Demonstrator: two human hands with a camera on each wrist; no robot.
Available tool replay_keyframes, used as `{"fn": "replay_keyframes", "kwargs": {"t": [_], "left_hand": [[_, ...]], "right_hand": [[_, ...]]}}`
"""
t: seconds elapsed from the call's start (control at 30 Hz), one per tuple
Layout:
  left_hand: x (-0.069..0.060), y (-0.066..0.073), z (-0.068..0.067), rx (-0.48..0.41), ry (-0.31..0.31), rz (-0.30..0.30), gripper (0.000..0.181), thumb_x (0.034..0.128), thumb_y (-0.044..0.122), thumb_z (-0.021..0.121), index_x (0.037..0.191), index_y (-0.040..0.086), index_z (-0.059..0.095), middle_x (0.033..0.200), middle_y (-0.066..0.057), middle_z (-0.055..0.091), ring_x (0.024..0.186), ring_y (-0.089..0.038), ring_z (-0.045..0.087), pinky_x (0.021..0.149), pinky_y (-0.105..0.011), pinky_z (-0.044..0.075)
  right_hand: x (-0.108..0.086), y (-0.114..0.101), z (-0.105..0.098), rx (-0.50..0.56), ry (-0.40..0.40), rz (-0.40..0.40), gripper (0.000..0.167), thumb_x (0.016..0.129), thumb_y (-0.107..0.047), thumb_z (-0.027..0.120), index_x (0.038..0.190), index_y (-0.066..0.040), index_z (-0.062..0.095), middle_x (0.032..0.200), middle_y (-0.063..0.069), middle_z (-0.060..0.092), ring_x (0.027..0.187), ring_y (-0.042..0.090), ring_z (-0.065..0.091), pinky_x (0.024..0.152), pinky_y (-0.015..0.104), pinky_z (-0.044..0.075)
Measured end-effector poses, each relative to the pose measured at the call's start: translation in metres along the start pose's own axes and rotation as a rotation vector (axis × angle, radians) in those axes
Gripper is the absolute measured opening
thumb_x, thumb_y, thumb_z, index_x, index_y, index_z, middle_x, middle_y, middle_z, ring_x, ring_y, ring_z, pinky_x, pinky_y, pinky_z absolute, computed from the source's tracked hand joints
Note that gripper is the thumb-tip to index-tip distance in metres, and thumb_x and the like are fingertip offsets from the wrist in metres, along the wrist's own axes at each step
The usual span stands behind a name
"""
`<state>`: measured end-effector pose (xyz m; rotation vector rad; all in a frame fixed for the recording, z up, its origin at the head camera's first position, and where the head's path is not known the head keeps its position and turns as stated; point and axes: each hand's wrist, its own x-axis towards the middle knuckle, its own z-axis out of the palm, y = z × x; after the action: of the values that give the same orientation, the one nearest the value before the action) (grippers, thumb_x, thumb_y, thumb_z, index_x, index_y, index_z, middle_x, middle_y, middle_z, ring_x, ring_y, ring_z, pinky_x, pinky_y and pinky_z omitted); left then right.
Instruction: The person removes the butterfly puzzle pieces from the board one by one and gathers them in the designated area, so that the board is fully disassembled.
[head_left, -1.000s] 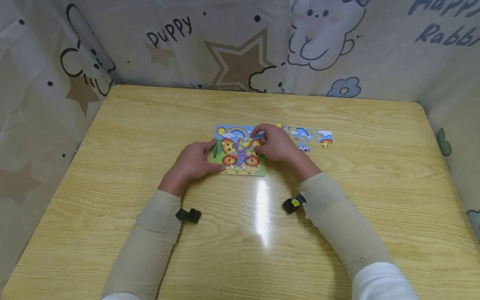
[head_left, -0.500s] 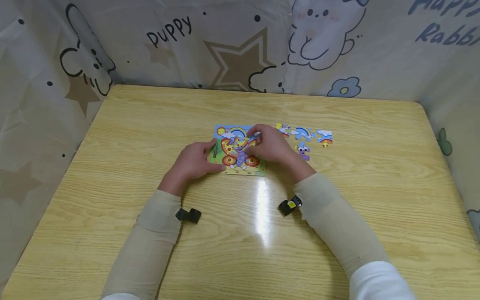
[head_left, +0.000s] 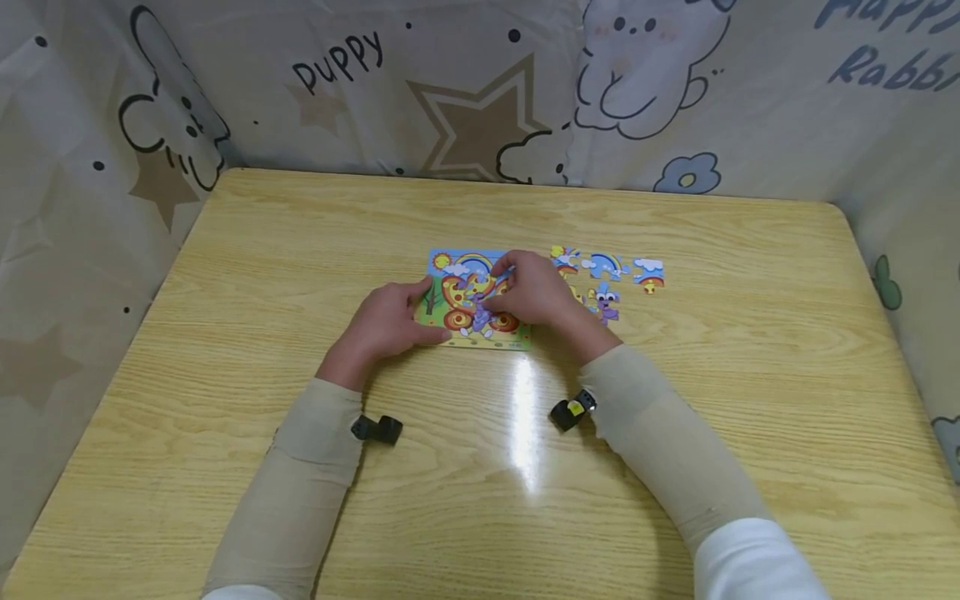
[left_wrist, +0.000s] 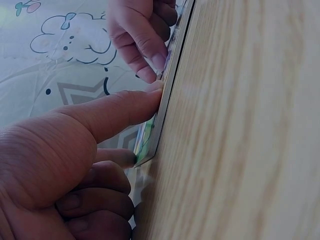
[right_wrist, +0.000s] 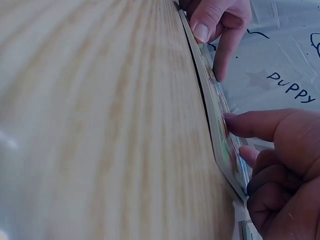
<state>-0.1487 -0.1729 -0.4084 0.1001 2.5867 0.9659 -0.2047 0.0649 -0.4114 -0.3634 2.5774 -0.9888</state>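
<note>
A butterfly jigsaw puzzle board [head_left: 517,340] lies flat on the table. My left hand [head_left: 392,321] grips it by its left side, the thumb at the front edge and a finger at the left edge. Over the board's middle, my right hand [head_left: 534,287] pinches a small puzzle piece [head_left: 475,287] between thumb and index finger; the piece's outline blends into the printed picture. In the right wrist view, the thumb [right_wrist: 245,123] of that hand is down at the board's surface. Part of the board's right side is hidden beneath the right hand.
Right of the board lie loose puzzle pieces: a rainbow piece [head_left: 606,266], a cloud piece [head_left: 648,273], a purple face piece [head_left: 606,302] and a sun piece [head_left: 564,257]. The wooden table [head_left: 300,225] meets a printed cloth backdrop [head_left: 480,125] at its back and sides.
My right hand has moved a little left across the board, carrying the small puzzle piece with it. The purple face piece beside the board has come into fuller view. My left hand stays put.
</note>
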Motion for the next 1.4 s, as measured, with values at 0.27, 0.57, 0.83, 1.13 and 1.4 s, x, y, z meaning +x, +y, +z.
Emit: {"fn": "replay_keyframes", "kwargs": {"t": [0.27,0.57,0.83,1.13,1.4], "left_hand": [[0.0,0.001,0.001,-0.003,-0.013,-0.011,0.096,0.0786,0.044,0.085,0.155,0.01,0.038,0.15,-0.014,0.046,0.132,-0.028,0.043,0.105,-0.045,0.037],[0.0,0.001,0.001,0.015,-0.004,-0.012,0.095,0.0786,0.043,0.085,0.154,0.01,0.038,0.151,-0.014,0.044,0.134,-0.029,0.042,0.106,-0.046,0.037],[0.0,0.001,0.001,0.008,0.001,-0.006,0.095,0.0783,0.041,0.086,0.154,0.01,0.038,0.147,-0.016,0.049,0.125,-0.027,0.048,0.101,-0.045,0.04],[0.0,0.002,0.001,0.009,0.005,-0.001,0.095,0.0783,0.041,0.086,0.154,0.01,0.038,0.149,-0.015,0.047,0.127,-0.028,0.047,0.103,-0.045,0.039],[0.001,0.0,0.001,0.007,0.006,-0.005,0.095,0.0783,0.041,0.086,0.154,0.01,0.039,0.151,-0.015,0.044,0.132,-0.03,0.043,0.105,-0.046,0.037]], "right_hand": [[-0.005,0.001,-0.005,0.013,-0.006,0.006,0.045,0.08,-0.034,0.085,0.113,-0.01,0.065,0.076,0.007,0.06,0.062,0.02,0.054,0.059,0.035,0.043],[-0.018,0.012,-0.013,0.055,0.069,-0.03,0.045,0.079,-0.029,0.085,0.114,-0.011,0.064,0.069,0.006,0.056,0.056,0.019,0.047,0.055,0.035,0.039],[-0.032,0.021,-0.023,0.098,0.133,-0.042,0.048,0.079,-0.028,0.086,0.117,-0.01,0.064,0.067,0.004,0.047,0.055,0.018,0.038,0.057,0.035,0.034],[-0.051,0.038,-0.042,0.095,0.199,-0.056,0.045,0.078,-0.022,0.086,0.114,-0.005,0.066,0.069,0.005,0.046,0.061,0.02,0.04,0.062,0.036,0.034],[-0.066,0.062,-0.061,0.106,0.219,-0.008,0.042,0.08,-0.022,0.084,0.113,-0.006,0.063,0.063,0.004,0.041,0.052,0.018,0.038,0.052,0.033,0.033]]}}
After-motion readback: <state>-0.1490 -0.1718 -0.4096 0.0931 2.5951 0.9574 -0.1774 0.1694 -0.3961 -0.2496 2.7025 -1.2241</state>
